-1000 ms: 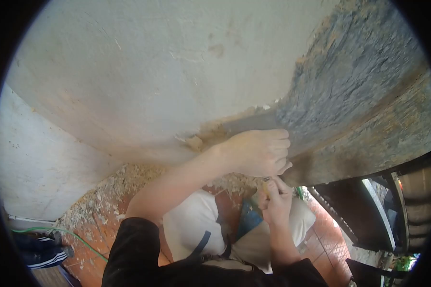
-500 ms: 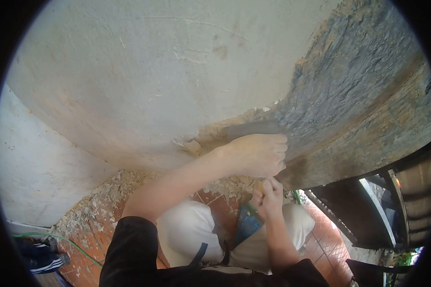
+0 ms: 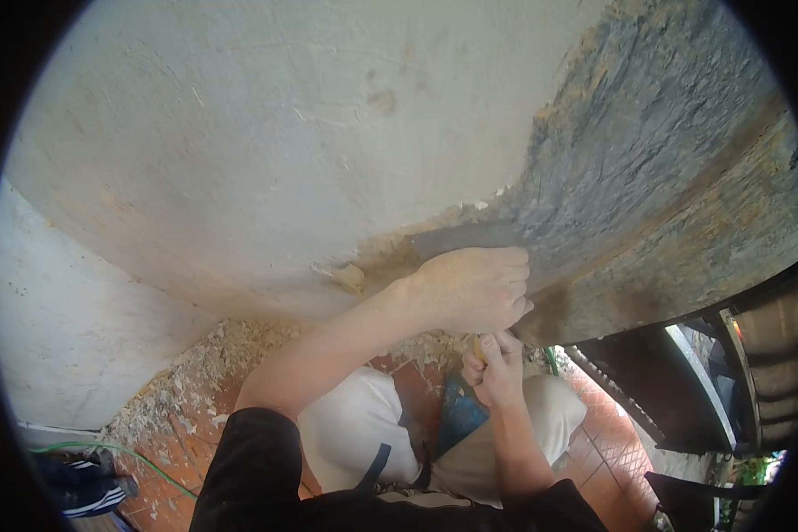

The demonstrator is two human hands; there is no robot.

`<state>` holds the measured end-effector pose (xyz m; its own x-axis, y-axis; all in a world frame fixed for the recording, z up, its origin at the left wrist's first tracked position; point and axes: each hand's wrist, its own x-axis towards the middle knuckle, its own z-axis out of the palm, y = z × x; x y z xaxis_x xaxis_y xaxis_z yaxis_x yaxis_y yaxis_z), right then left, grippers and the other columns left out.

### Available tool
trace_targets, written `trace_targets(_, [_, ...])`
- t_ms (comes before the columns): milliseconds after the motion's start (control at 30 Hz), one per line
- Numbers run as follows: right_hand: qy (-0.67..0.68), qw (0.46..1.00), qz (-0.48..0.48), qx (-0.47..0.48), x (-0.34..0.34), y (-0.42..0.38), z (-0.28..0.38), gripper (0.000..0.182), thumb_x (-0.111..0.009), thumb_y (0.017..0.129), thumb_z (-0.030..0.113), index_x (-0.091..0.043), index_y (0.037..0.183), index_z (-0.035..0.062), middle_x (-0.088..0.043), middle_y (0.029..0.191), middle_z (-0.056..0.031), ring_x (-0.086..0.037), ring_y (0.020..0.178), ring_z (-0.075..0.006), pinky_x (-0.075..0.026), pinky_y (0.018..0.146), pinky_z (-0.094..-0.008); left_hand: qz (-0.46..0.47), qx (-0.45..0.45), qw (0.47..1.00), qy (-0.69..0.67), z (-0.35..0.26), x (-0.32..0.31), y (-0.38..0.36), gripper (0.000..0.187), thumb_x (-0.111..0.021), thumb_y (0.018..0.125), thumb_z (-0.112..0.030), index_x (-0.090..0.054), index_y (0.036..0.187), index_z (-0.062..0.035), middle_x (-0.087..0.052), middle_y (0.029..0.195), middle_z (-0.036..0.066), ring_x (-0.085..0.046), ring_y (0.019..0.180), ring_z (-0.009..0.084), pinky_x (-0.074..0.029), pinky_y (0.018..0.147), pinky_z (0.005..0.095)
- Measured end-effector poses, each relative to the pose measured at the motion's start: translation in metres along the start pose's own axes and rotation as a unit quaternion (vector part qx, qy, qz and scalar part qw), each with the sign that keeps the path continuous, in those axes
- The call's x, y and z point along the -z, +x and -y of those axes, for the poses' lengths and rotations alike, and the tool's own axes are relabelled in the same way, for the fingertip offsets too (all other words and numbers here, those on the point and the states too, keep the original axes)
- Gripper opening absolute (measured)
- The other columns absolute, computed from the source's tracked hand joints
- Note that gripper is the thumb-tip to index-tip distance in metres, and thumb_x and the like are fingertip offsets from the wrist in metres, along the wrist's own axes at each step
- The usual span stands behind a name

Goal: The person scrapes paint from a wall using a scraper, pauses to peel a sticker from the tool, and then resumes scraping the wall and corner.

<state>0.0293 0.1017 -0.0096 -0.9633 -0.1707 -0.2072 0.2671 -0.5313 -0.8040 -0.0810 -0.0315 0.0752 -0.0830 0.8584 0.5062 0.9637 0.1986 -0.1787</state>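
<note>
My left hand [image 3: 474, 288] is closed in a fist against the lower wall [image 3: 328, 160], its forearm crossing from the left. Just above its knuckles lies a smooth grey strip [image 3: 465, 237] that looks like a flat scraper blade. What the fist grips is hidden. Directly below, my right hand [image 3: 498, 372] is closed around a yellowish handle [image 3: 480, 349], mostly covered by its fingers. The two hands nearly touch. A flap of loose coating [image 3: 350, 277] curls off the wall left of the strip. Rough, dark bared wall [image 3: 647, 151] spreads to the right.
Flakes of debris [image 3: 195, 377] lie along the wall's foot on red tiles [image 3: 594, 443]. A green hose [image 3: 155, 465] runs at the lower left beside dark striped shoes [image 3: 93, 488]. Dark panels [image 3: 634, 377] stand at the right. A blue object [image 3: 461, 415] shows between my knees.
The view has shifted slightly, so the wall marks sit further left. Both hands keep nearly the same closed pose, and more of the striped shoes shows.
</note>
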Motion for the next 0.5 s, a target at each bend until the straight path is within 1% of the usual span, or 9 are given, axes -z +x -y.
trace_targets(67, [-0.012,1.0,0.005,-0.004,0.021,0.004,-0.002,0.021,-0.054,0.098,0.02,-0.052,0.084,0.0043,-0.042,0.061,-0.0011,-0.032,0.047,-0.0063,-0.024,0.04,-0.0227,-0.012,0.014,1.0,0.013,0.0,-0.011,-0.002,0.014,-0.067,0.075,-0.016,-0.063,0.063,-0.0085,-0.057,0.065,0.001,-0.054,0.071,0.0157,-0.043,0.067,0.0262])
trace_targets(100, [-0.025,1.0,0.018,-0.006,0.019,0.008,0.002,0.021,-0.054,0.098,0.02,-0.052,0.084,0.0042,-0.042,0.061,-0.001,-0.032,0.047,-0.0064,-0.023,0.04,-0.0229,-0.014,0.011,1.0,0.014,0.001,-0.008,0.0,0.014,-0.067,0.075,-0.016,-0.063,0.063,-0.0085,-0.057,0.065,0.001,-0.054,0.071,0.0157,-0.043,0.067,0.0262])
trace_targets(167, [-0.03,1.0,0.005,0.0,0.008,0.007,0.001,0.021,-0.055,0.098,0.021,-0.053,0.086,0.0039,-0.041,0.061,-0.0004,-0.032,0.047,-0.0063,-0.023,0.041,-0.0227,-0.029,-0.005,0.999,0.03,0.006,-0.005,0.003,0.016,-0.067,0.076,-0.015,-0.063,0.062,-0.0085,-0.056,0.063,0.0,-0.054,0.069,0.0153,-0.043,0.066,0.0266])
trace_targets(233, [0.027,0.999,-0.007,-0.022,-0.011,0.0,0.002,0.023,-0.055,0.098,0.021,-0.052,0.084,0.0041,-0.041,0.061,0.0001,-0.033,0.047,-0.0061,-0.023,0.041,-0.0222,-0.02,-0.002,1.0,0.014,0.006,0.006,0.0,0.017,-0.067,0.076,-0.015,-0.062,0.062,-0.0083,-0.055,0.062,0.0,-0.053,0.068,0.0152,-0.043,0.066,0.027])
trace_targets(267, [0.02,0.999,0.026,-0.027,-0.008,-0.004,0.002,0.023,-0.054,0.099,0.021,-0.052,0.084,0.0039,-0.041,0.061,0.0002,-0.033,0.047,-0.006,-0.023,0.041,-0.022,-0.011,0.002,1.0,0.002,0.004,0.009,0.0,0.018,-0.067,0.077,-0.015,-0.062,0.061,-0.0081,-0.055,0.061,0.0,-0.053,0.067,0.0152,-0.043,0.066,0.0273])
trace_targets(300, [0.022,0.999,0.026,-0.031,0.0,-0.008,0.002,0.023,-0.054,0.099,0.021,-0.052,0.084,0.0039,-0.041,0.061,0.0002,-0.033,0.047,-0.006,-0.023,0.041,-0.022,-0.008,0.005,1.0,0.0,0.001,0.003,0.0,0.018,-0.067,0.077,-0.015,-0.062,0.061,-0.0081,-0.055,0.061,0.0,-0.053,0.067,0.0152,-0.043,0.066,0.0273])
trace_targets(367, [-0.035,0.999,0.012,-0.015,0.017,-0.005,0.005,0.023,-0.054,0.099,0.021,-0.053,0.084,0.0036,-0.041,0.062,0.0006,-0.033,0.047,-0.0057,-0.024,0.041,-0.0221,-0.06,0.015,0.998,-0.02,-0.001,-0.007,0.0,0.02,-0.067,0.078,-0.015,-0.061,0.061,-0.0077,-0.053,0.058,0.001,-0.052,0.065,0.0157,-0.043,0.065,0.028])
trace_targets(433, [-0.038,0.999,-0.002,-0.017,0.007,-0.006,0.007,0.023,-0.054,0.099,0.022,-0.053,0.085,0.0032,-0.041,0.062,0.0013,-0.033,0.047,-0.0049,-0.023,0.04,-0.0215,-0.057,0.002,0.998,-0.004,0.001,-0.005,-0.002,0.02,-0.067,0.078,-0.015,-0.061,0.061,-0.0076,-0.053,0.059,0.001,-0.052,0.065,0.0158,-0.043,0.064,0.028])
trace_targets(500, [-0.007,1.0,-0.016,-0.017,-0.006,-0.004,0.001,0.025,-0.054,0.099,0.023,-0.053,0.083,0.0031,-0.041,0.061,0.0018,-0.033,0.047,-0.0042,-0.023,0.04,-0.0208,-0.055,-0.016,0.998,0.011,0.005,-0.003,-0.002,0.02,-0.068,0.078,-0.015,-0.061,0.061,-0.0075,-0.053,0.059,0.001,-0.051,0.065,0.016,-0.042,0.064,0.028])
